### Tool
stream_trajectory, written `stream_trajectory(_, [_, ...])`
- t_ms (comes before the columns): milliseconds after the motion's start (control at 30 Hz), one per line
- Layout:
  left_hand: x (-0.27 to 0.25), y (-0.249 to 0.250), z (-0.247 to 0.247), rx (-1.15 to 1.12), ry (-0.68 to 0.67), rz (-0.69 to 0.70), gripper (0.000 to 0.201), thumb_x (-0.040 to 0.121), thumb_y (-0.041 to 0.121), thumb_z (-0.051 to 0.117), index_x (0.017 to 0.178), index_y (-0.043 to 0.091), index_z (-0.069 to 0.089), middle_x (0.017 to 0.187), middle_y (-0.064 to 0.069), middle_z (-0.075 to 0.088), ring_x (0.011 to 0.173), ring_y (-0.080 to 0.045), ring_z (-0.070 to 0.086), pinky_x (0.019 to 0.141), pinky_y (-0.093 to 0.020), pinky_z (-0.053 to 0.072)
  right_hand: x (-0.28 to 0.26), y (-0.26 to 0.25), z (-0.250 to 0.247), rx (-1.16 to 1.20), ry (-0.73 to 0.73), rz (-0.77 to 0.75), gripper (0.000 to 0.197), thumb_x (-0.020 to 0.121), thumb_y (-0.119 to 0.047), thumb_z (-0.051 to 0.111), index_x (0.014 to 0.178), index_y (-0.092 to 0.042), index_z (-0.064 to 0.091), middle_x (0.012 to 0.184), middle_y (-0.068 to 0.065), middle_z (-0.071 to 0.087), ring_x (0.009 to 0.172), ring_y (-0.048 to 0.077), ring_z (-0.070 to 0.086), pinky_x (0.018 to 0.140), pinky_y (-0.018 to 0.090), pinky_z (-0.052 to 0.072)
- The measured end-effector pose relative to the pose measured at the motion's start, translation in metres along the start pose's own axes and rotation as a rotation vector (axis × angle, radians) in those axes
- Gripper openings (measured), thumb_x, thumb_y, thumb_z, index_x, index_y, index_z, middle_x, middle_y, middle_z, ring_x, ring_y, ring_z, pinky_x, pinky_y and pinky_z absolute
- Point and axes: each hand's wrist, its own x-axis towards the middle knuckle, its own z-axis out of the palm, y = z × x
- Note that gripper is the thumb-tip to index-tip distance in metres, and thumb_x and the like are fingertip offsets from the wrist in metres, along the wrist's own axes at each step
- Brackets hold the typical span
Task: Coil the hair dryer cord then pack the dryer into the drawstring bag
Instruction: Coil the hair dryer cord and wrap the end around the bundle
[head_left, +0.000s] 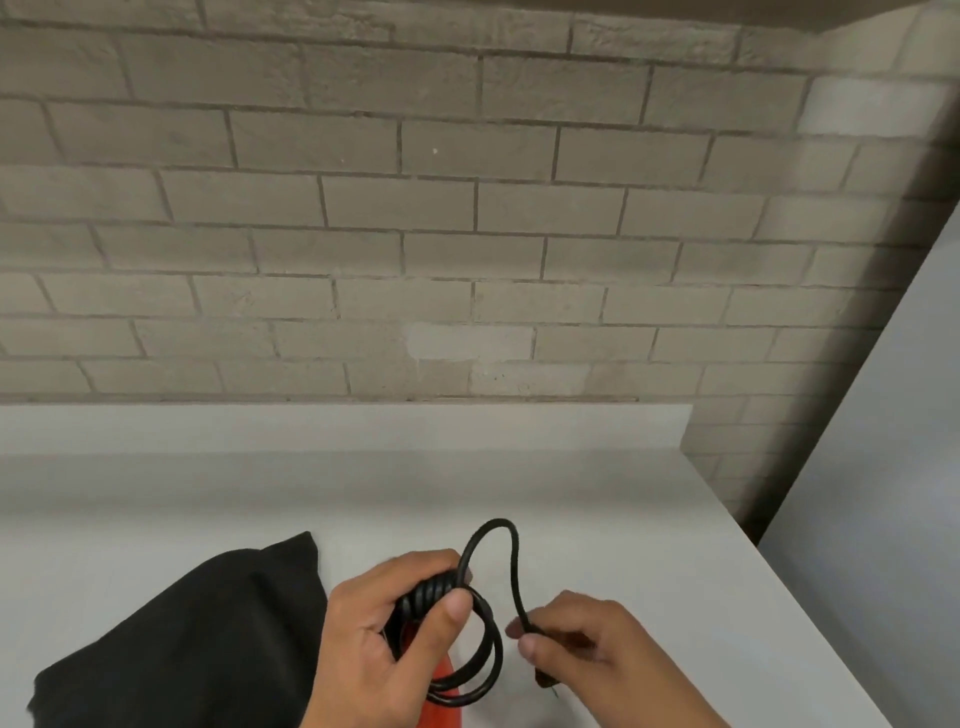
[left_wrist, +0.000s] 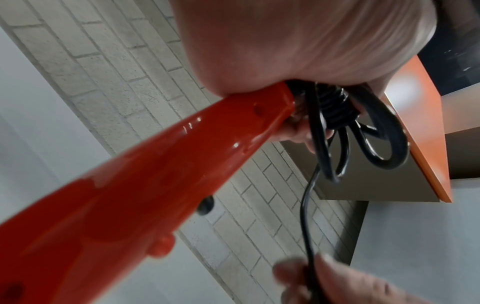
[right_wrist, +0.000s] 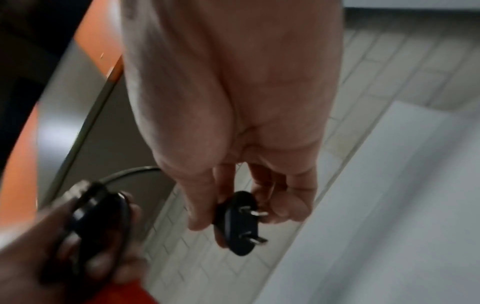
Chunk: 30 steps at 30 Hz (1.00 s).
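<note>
Coiling cord: left hand clamps loops at dryer handle, right hand pinches plug end. Next: tuck tail, then bag at near left.

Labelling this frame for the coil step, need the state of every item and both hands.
Black power cord: mostly coiled, one loose loop standing up.
Red plastic hair dryer: handle end gripped with the coil, not bagged.
Black two-pin plug: unplugged, pinched in fingers.
Black fabric drawstring bag: lying on the white table, holding nothing visible.
Left hand: grips coil and dryer.
Right hand: holds plug end.
</note>
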Motion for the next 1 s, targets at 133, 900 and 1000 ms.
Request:
stream_trajectory(133, [0.004, 0.002, 0.01, -0.027, 0.001, -0.012, 0.039, 0.079, 0.061, 0.061, 0.084, 0.024, 0.074, 0.067, 0.009, 0.07, 0.055, -0.001, 0.061, 0.055, -0.013, 0.048, 0.002, -0.022, 0.001, 0.418, 0.042, -0.034, 0.012, 0.08, -0.007, 0.073, 0.089, -0.013, 0.078, 0.076, 0.009, 0.075, 0.074, 0.023, 0.073, 0.074, 0.033, 0.057])
stream_trajectory(900, [0.024, -0.006, 0.045, 0.152, 0.045, -0.067, 0.026, 0.082, 0.034, 0.061, 0.1, 0.018, 0.071, 0.091, 0.006, 0.073, 0.084, -0.016, 0.069, 0.071, -0.022, 0.054, 0.01, -0.026, 0.008, 1.157, -0.043, 0.046, 0.085, 0.05, -0.027, 0.093, 0.123, -0.006, 0.056, 0.1, 0.028, 0.07, 0.094, 0.036, 0.068, 0.079, 0.04, 0.057])
stream_trajectory(1000, [0.029, -0.006, 0.047, 0.143, 0.063, -0.095, 0.026, 0.083, 0.035, 0.061, 0.102, 0.02, 0.07, 0.09, 0.005, 0.073, 0.083, -0.016, 0.07, 0.07, -0.021, 0.054, 0.001, -0.035, 0.014, 0.747, -0.006, -0.102, 0.094, 0.053, -0.023, 0.087, 0.13, -0.032, 0.035, 0.103, 0.007, 0.075, 0.099, 0.018, 0.069, 0.089, 0.03, 0.052])
